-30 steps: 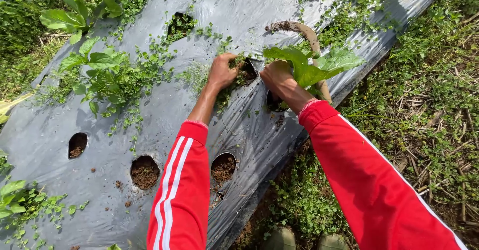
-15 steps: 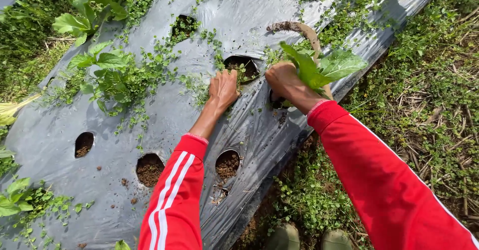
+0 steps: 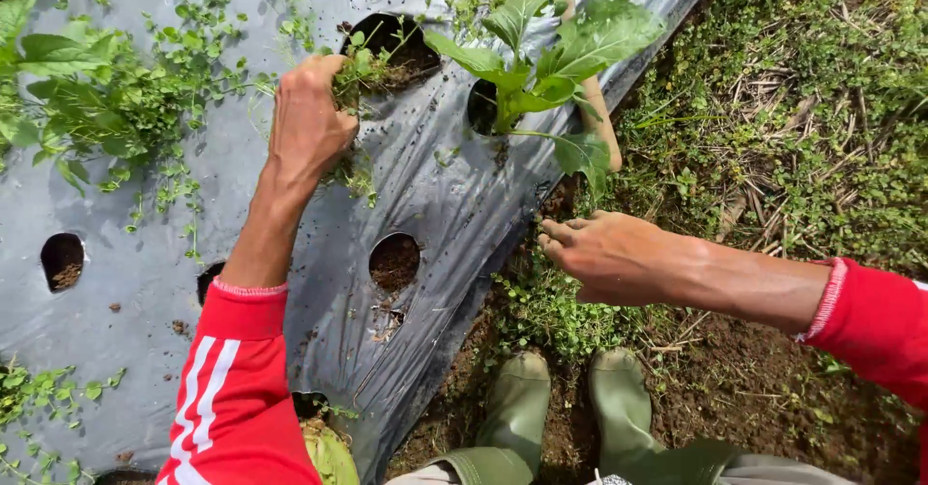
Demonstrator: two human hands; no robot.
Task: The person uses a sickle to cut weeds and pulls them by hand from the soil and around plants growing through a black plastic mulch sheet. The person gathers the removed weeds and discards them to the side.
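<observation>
My left hand (image 3: 307,117) is closed around a tuft of small green weeds (image 3: 356,71) at the edge of a planting hole (image 3: 404,42) in the grey plastic mulch sheet (image 3: 290,205). My right hand (image 3: 604,255) hovers with its fingers loosely together and nothing in it, over the weedy edge of the bed below a leafy green seedling (image 3: 541,59). That seedling stands in its own hole (image 3: 481,108), apart from both hands. Both sleeves are red; the left one has white stripes.
Several open holes with bare soil, one of them (image 3: 394,261), dot the sheet. Weeds and larger leafy plants (image 3: 87,88) spread at the left. A wooden tool handle (image 3: 597,108) lies behind the seedling. My green rubber boots (image 3: 565,408) stand on soil beside the bed; dry grass lies to the right.
The view shifted down and nearer. My right hand let go of the seedling and dropped to the bed's edge. My left hand closed on weeds at the hole.
</observation>
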